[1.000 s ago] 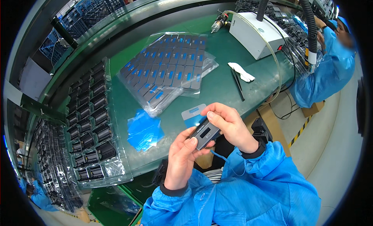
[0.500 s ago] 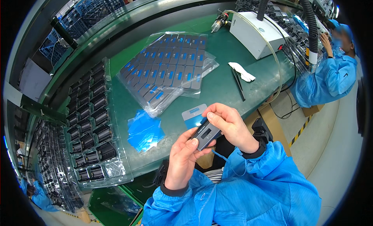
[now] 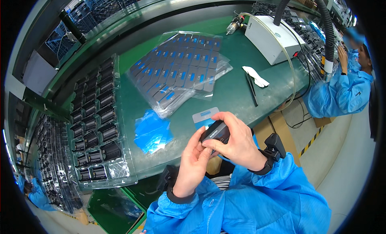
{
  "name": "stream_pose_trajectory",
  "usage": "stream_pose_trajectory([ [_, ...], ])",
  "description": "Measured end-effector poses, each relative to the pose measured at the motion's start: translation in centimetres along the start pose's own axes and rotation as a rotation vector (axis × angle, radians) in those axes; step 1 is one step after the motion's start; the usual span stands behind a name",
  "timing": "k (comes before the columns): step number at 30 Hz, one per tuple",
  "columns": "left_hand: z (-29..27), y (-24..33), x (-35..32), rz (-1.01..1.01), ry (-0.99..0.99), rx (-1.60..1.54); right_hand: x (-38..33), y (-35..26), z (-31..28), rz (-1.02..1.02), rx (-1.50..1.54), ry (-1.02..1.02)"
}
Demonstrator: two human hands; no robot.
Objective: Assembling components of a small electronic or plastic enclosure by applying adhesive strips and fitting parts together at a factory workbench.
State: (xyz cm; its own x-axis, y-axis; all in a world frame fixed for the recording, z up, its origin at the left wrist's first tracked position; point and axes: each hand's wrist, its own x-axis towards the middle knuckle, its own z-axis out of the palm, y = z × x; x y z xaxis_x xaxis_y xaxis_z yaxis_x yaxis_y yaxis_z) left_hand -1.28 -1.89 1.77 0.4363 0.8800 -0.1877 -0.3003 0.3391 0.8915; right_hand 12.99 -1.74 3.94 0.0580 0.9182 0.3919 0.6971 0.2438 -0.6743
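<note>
Almost nothing has moved since the earlier frames: both hands keep the small black block (image 3: 216, 133) at the same place, above the near edge of the green table (image 3: 237, 93). Its long axis runs from lower left up to upper right. The right hand (image 3: 237, 143) wraps it from above, fingers closed, while the left hand (image 3: 195, 161) pinches its lower left end.

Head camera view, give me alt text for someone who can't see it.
Both hands, left and right, hold a small black part above a green bench. On the bench lie a clear sheet of grey pieces, blue films and a tray of black parts.
</note>
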Motion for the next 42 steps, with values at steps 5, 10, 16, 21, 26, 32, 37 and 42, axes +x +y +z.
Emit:
stream_pose_trajectory([
  [5,-0.4,0.9,-0.3,0.067,0.037,-0.062,-0.1,1.6,0.3,0.254,0.469,-0.194],
  [10,-1.7,0.4,0.1,0.092,0.113,-0.056,-0.2,2.4,-0.7,0.381,0.851,-0.407],
  [16,-2.3,0.8,0.4,0.076,0.11,-0.072,-0.7,1.6,-1.1,0.431,1.04,-0.475],
  [21,-1.5,1.2,0.3,0.082,0.162,0.059,-1.1,1.1,-0.6,0.43,0.975,-0.403],
  [26,-1.7,1.0,0.4,0.062,0.128,-0.01,-1.8,1.6,0.2,0.399,0.992,-0.294],
  [32,-1.1,0.8,0.0,0.087,0.115,-0.07,-1.4,1.1,0.9,0.455,0.911,-0.14],
  [37,-1.2,0.7,0.0,0.142,0.23,-0.102,-2.0,-0.3,2.3,0.42,0.748,-0.015],
  [42,-2.6,0.9,-0.4,0.117,0.228,-0.083,-1.6,-0.6,2.5,0.428,0.83,-0.103],
])
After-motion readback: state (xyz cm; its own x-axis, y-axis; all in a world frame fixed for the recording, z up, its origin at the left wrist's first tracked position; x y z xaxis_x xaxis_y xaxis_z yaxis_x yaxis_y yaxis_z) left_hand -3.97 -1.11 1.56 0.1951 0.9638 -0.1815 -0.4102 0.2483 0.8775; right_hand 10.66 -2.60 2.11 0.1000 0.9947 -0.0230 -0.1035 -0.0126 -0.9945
